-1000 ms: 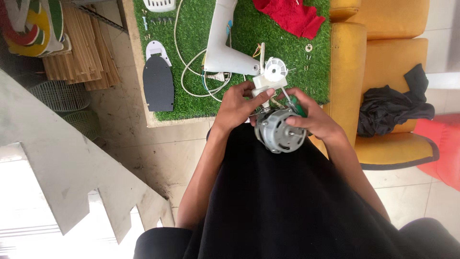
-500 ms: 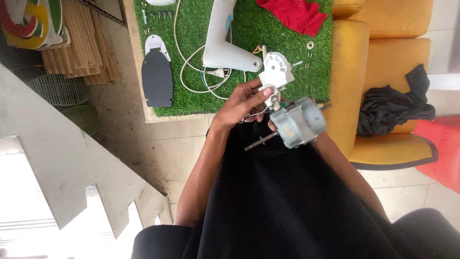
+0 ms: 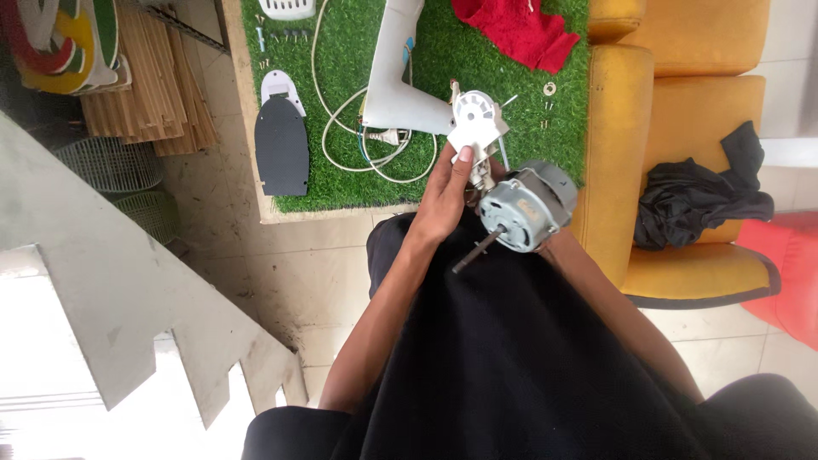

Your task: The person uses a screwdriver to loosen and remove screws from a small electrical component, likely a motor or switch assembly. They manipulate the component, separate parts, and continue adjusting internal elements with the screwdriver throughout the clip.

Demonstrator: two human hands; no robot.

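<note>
Green artificial turf covers the low surface [image 3: 341, 183] in front of you, with pale floor tiles below it and a yellow armchair [image 3: 682, 128] to the right. Your left hand [image 3: 447, 192] is partly open, its fingers stretched up so the tips press on the white plastic housing [image 3: 475, 123] at the near edge of the turf. Your right hand sits hidden behind the grey electric motor [image 3: 524, 209] and seems to grip it from behind, though I cannot tell how tightly. Keep the motor steady and close to the housing, so the thin wires between them stay slack. The motor is a round metal body, its dark shaft pointing down-left toward your lap. Farther left lie a coiled white cord [image 3: 349, 128] and a dark grey oval plate [image 3: 281, 145].
</note>
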